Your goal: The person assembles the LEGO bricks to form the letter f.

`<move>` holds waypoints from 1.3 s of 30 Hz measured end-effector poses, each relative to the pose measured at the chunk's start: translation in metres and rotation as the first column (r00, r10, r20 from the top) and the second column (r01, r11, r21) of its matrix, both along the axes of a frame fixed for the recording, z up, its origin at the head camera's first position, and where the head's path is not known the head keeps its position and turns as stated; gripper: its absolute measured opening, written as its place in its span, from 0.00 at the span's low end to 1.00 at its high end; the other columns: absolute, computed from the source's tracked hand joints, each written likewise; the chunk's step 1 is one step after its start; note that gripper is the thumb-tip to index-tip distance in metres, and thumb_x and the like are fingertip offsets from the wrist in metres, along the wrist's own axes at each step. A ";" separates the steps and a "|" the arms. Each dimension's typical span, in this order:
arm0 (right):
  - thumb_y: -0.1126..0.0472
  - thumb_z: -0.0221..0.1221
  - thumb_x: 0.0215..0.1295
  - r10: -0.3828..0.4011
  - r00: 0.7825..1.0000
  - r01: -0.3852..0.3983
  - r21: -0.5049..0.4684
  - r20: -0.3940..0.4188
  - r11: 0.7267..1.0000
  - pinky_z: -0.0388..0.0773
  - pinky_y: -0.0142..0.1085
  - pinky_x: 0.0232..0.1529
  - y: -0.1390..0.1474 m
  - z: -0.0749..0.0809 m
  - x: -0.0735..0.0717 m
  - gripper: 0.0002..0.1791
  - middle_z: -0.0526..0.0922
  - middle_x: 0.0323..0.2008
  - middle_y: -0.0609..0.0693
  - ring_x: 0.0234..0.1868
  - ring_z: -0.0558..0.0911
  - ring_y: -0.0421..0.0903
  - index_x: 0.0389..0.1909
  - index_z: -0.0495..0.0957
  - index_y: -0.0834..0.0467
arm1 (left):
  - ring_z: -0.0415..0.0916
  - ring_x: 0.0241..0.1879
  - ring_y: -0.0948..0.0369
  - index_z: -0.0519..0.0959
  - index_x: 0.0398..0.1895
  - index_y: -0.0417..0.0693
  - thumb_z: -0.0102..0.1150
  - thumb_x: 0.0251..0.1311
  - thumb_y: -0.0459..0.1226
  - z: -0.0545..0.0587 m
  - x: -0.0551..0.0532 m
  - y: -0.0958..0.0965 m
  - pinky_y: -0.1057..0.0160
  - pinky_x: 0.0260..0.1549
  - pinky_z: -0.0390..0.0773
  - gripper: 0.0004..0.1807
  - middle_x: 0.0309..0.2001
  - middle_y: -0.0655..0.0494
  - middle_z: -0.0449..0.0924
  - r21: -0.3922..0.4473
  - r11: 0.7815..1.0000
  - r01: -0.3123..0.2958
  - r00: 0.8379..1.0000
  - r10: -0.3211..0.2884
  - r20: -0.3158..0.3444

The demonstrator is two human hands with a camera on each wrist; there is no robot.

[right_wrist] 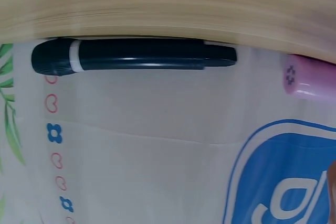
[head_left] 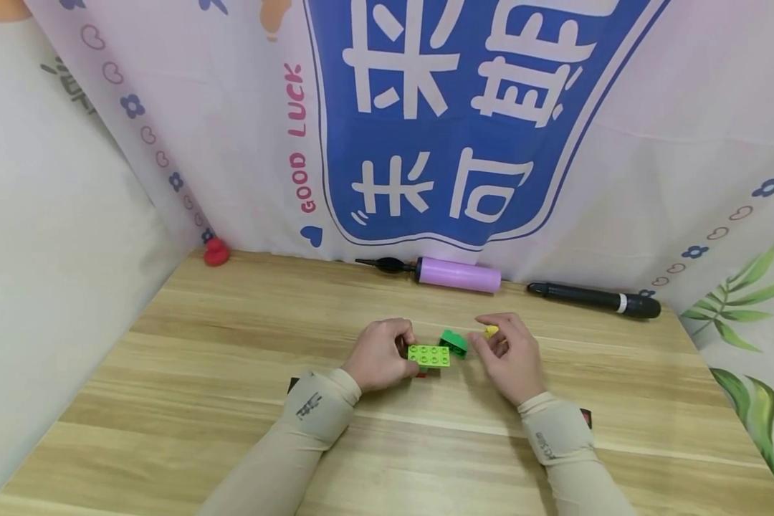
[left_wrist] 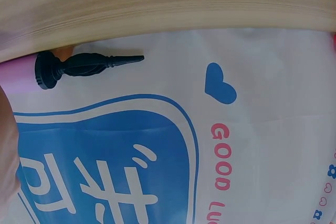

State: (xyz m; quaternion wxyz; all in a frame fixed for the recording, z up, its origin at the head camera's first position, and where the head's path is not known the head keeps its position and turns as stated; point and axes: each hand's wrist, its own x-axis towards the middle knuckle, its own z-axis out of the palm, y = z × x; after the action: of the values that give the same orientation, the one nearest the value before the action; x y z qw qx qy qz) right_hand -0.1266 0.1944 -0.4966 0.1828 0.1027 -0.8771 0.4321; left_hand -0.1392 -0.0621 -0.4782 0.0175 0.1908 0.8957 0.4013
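In the head view my left hand (head_left: 382,356) grips a lime green brick (head_left: 428,355) by its left end, studs facing up. Bits of red and green show just beneath that brick. A darker green brick (head_left: 454,343) lies between the hands, near the right thumb. My right hand (head_left: 511,356) is bent over the table with thumb and forefinger apart. Part of a yellow brick (head_left: 491,330) shows within that curve; I cannot tell whether the fingers hold it. In the wrist views only edges of the hands show, and the bricks are out of sight.
Along the table's (head_left: 232,322) back edge lie a purple hand pump (head_left: 459,275) with a black nozzle and a long black cylinder (head_left: 587,298) with a white ring. A small red object (head_left: 216,252) stands at the back left corner. A printed cloth (head_left: 232,143) hangs behind.
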 end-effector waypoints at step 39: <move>0.71 0.63 0.62 0.012 0.972 -0.066 0.221 0.236 0.973 0.81 0.42 0.44 0.034 0.000 -0.011 0.19 0.84 0.56 0.58 0.40 0.83 0.45 0.54 0.85 0.60 | 0.74 0.29 0.64 0.76 0.27 0.56 0.80 0.41 0.35 0.000 0.000 -0.001 0.65 0.32 0.74 0.18 0.29 0.63 0.78 -0.009 1.000 0.010 1.000 -0.010 -0.001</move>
State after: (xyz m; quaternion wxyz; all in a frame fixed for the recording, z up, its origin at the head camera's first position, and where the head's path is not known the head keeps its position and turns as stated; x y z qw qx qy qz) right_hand -0.1373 0.2284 -0.4970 0.0572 0.0888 -0.9339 0.3416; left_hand -0.1390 -0.0627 -0.4782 0.0198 0.1953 0.8965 0.3972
